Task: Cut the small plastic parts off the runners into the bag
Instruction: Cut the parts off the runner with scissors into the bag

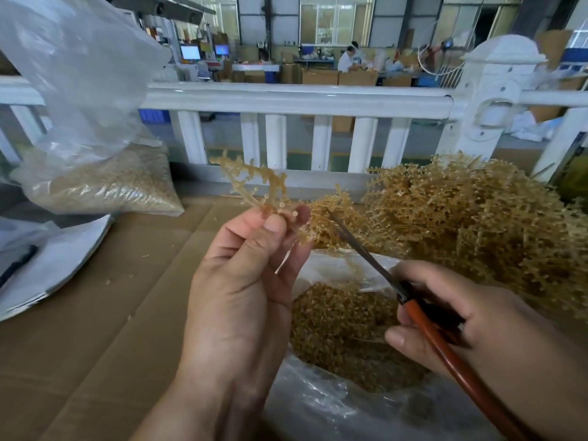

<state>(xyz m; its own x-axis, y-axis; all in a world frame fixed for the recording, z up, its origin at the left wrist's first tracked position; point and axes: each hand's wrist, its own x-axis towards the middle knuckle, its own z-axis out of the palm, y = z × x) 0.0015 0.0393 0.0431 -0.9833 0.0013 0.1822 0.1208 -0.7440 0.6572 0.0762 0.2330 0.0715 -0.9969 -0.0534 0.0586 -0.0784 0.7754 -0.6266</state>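
My left hand (245,281) pinches a tan branched plastic runner (251,183) between thumb and fingers, held up over the open clear bag (321,405). Small amber parts still stud the runner's branches. My right hand (471,326) grips scissors (366,253) with red-brown handles; the dark blades look nearly closed, their tip close to the runner's lower end by my left fingertips. Inside the bag lies a heap of cut amber parts (343,332).
A big pile of uncut runners (471,218) lies at the right on the brown cardboard surface (105,329). A filled clear bag (105,183) stands at far left beside white sacks (54,268). A white railing (299,100) runs behind; a person works far beyond.
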